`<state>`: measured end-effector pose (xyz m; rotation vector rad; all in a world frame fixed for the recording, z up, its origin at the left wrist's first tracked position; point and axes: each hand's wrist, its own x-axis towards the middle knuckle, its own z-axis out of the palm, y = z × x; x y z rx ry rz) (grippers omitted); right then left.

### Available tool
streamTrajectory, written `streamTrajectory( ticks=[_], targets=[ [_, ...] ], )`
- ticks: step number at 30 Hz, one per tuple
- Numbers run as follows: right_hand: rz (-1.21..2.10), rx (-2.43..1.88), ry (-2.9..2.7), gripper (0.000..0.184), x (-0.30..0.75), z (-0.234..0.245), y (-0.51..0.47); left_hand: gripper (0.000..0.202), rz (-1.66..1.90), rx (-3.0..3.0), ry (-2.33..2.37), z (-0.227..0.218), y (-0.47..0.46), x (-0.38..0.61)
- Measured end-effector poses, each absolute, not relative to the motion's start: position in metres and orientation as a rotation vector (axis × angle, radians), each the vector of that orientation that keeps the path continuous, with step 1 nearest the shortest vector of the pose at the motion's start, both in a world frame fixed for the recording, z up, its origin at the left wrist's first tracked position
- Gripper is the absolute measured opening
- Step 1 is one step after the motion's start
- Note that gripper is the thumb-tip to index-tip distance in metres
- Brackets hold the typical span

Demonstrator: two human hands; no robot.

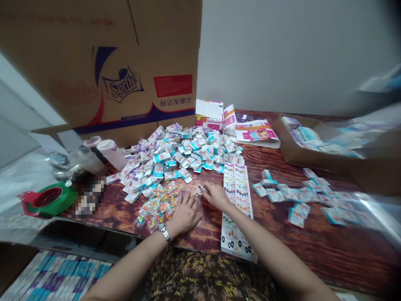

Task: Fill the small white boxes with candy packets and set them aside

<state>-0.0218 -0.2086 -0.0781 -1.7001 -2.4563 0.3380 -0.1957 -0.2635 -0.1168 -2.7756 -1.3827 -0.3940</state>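
the left hand (186, 213) is laid flat, fingers spread, against candy packets (159, 205) heaped at its ten o'clock on the surface (269, 238). a small pale piece (202, 188) is pinched by the right hand (216, 195); printed sheets (238, 194) are laid at four o'clock, small boxes (188, 152) piled at twelve.

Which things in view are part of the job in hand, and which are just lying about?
Likely in use:
- candy packets, by the left hand
- small piece in the right hand, unclear
- printed sheets under the right forearm
- piled small boxes

Seemingly lying about:
- tape
- white-lidded bottle
- large carton
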Motion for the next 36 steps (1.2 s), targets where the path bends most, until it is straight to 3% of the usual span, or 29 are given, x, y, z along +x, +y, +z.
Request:
streamTrajectory(
  ticks=[11, 16, 19, 24, 27, 32, 36],
  targets=[
    [0.211, -1.581, -2.759, 0.026, -0.037, -0.090, -0.222, 0.053, -0.412, -2.800, -1.432, -0.121, -0.274, -0.179],
    [0.248, -1.566, -2.813, 0.026, -0.038, -0.098, -0.223, 0.035, -0.517, -2.880, -1.395, -0.114, -0.272, -0.187],
    [0.238, -1.586, -2.789, 0.026, -0.040, -0.103, -0.222, 0.027, -0.586, -2.898, -1.421, -0.101, -0.254, -0.199],
    [0.243, -1.565, -2.751, 0.029, -0.045, -0.108, -0.220, 0.036, -0.355, -2.763, -1.331, -0.082, -0.188, -0.219],
    [0.276, -1.555, -2.710, 0.027, -0.041, -0.105, -0.219, 0.042, -0.266, -2.775, -1.260, -0.080, -0.151, -0.224],
    [0.349, -1.608, -2.546, 0.021, -0.022, -0.091, -0.215, 0.036, -0.139, -2.829, -1.178, -0.079, -0.123, -0.226],
    [0.653, -1.459, -2.308, 0.026, -0.007, -0.076, -0.211, 0.032, -0.138, -2.806, -1.202, -0.068, -0.128, -0.226]
  ],
)
